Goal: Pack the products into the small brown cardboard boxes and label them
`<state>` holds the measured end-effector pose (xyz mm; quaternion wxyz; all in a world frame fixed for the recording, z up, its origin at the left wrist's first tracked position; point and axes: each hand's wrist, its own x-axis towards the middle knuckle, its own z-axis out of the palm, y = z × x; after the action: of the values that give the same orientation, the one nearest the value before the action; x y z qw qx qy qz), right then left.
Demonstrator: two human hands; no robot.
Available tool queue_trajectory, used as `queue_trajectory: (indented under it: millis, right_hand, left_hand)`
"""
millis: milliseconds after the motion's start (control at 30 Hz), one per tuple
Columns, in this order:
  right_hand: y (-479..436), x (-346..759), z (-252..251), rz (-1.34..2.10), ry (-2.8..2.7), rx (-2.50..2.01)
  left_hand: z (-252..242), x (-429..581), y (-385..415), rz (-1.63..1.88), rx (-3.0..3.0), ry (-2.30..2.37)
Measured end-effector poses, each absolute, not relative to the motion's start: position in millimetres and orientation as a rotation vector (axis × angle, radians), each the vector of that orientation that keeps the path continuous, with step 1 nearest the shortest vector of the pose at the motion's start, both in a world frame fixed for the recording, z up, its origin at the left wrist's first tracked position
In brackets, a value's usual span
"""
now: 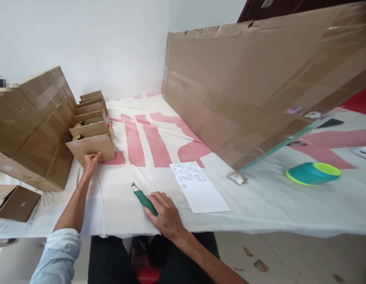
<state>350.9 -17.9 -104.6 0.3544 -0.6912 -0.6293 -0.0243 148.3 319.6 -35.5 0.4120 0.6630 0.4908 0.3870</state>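
Observation:
My left hand (91, 161) reaches out to a row of small folded cardboard boxes (91, 126) and grips the bottom edge of the nearest one (91, 146). My right hand (165, 215) rests on the cloth near the table's front edge, fingers closed over the handle of a green utility knife (143, 197) whose tip points away to the left. A white sheet with several small blue stickers (197, 185) lies just right of the knife.
A large taped cardboard box (31, 122) stands at the left, a smaller box (15, 203) below it. A big flat cardboard sheet (259, 79) leans at the right. A teal and green bowl (313, 172) and a small card (237, 178) lie on the white and pink cloth (147, 146).

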Motion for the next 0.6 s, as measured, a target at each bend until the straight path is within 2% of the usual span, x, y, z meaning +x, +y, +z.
queue_trajectory:
  millis: [600]
  right_hand:
    - [-19,353,-107,-0.196,-1.638,-1.692]
  left_hand:
    - [-50,167,336,1.041,1.758,1.289]
